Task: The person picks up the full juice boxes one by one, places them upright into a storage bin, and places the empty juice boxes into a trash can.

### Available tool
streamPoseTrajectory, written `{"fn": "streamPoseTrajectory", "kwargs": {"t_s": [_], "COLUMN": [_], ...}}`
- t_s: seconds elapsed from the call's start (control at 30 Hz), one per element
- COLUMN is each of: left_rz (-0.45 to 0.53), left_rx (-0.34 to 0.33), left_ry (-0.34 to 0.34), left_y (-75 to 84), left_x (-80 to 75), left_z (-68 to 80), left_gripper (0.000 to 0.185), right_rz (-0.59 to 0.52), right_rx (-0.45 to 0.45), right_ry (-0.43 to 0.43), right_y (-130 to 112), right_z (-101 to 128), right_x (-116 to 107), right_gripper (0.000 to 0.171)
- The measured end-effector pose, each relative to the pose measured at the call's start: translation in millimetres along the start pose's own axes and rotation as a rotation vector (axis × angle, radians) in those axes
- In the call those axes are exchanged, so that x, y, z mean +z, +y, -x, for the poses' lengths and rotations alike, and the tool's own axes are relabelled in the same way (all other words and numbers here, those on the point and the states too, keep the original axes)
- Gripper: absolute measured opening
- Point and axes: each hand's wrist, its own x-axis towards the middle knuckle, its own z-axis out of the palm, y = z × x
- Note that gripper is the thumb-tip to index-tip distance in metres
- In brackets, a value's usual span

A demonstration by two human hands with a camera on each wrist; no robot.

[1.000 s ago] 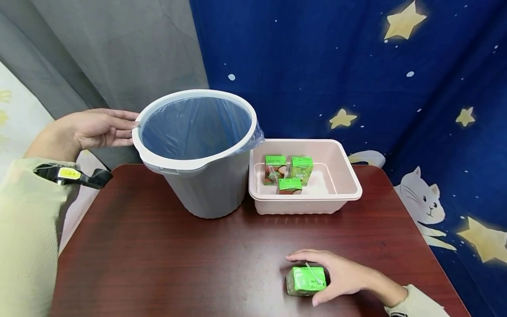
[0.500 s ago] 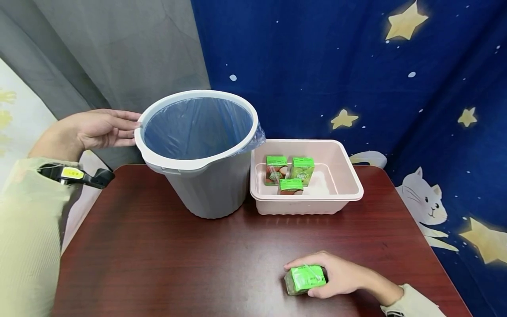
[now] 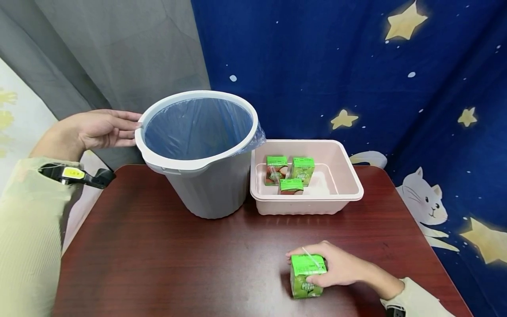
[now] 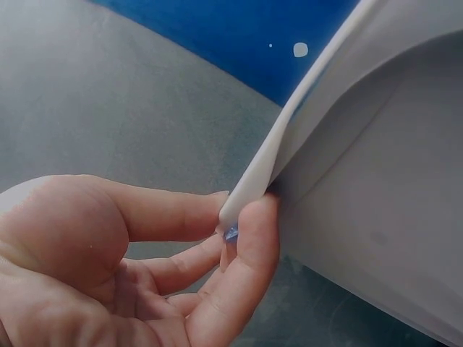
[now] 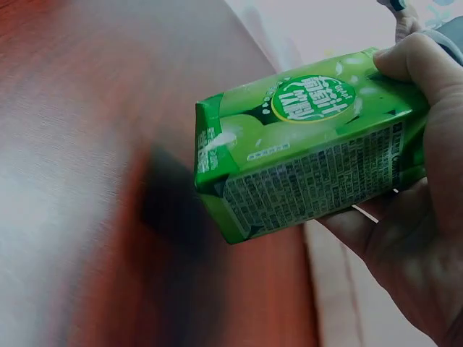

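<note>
My left hand (image 3: 99, 130) pinches the white rim (image 4: 271, 148) of a grey trash bin (image 3: 211, 193) between thumb and finger. A clear plastic bag lines the bin and hangs over its right side. Near the table's front, my right hand (image 3: 340, 267) grips a green juice box (image 3: 302, 284) by its upper part. Its straw lies across the top. In the right wrist view, the juice box (image 5: 304, 137) is raised off the tabletop, with the thumb on its printed front and fingers behind it.
Right of the bin stands a pale pink plastic tub (image 3: 309, 197) with three small juice boxes (image 3: 303, 171) inside. Both containers stand on the dark red wooden table (image 3: 178, 259). Behind them hang a grey curtain (image 3: 130, 53) and a blue starry curtain (image 3: 297, 66).
My right hand has closed round the juice box and lifted it off the table, tipping it so the printed front now shows. The left hand stays at the bin rim.
</note>
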Motion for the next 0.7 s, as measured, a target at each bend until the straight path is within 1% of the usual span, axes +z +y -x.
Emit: {"fn": "streamPoseTrajectory", "kwargs": {"t_s": [0.13,0.23,0.3,0.37,0.53,0.63,0.7], "left_rz": [0.0,-0.004,-0.004,-0.007,-0.011,-0.013,-0.015], "left_rx": [-0.002,-0.002,-0.001,-0.001,-0.001,0.0,0.0], "left_ry": [-0.006,-0.012,-0.013,-0.018,-0.01,-0.007,-0.01], "left_y": [-0.2,-0.2,-0.1,0.1,0.3,0.2,0.2], "left_x": [-0.3,-0.8,-1.0,-1.2,-0.9,-0.6,-0.6], "left_z": [0.1,0.2,0.3,0.4,0.9,0.6,0.2], "left_gripper": [0.034,0.035,0.035,0.036,0.036,0.036,0.036], "right_rz": [0.032,0.066,0.086,0.101,0.141,0.144,0.142], "right_rx": [-0.058,-0.084,-0.077,-0.045,-0.001,-0.007,0.009], "right_ry": [0.021,0.044,0.06,0.076,0.107,0.108,0.105], "right_y": [-7.8,-16.5,-23.4,-30.7,-47.0,-56.1,-63.2], "right_z": [-2.5,-4.2,-5.2,-6.3,-10.7,-15.2,-18.8], "right_x": [-11.9,-22.8,-30.2,-37.4,-54.9,-64.6,-70.4], "right_gripper": [0.057,0.059,0.059,0.059,0.058,0.057,0.057]}}
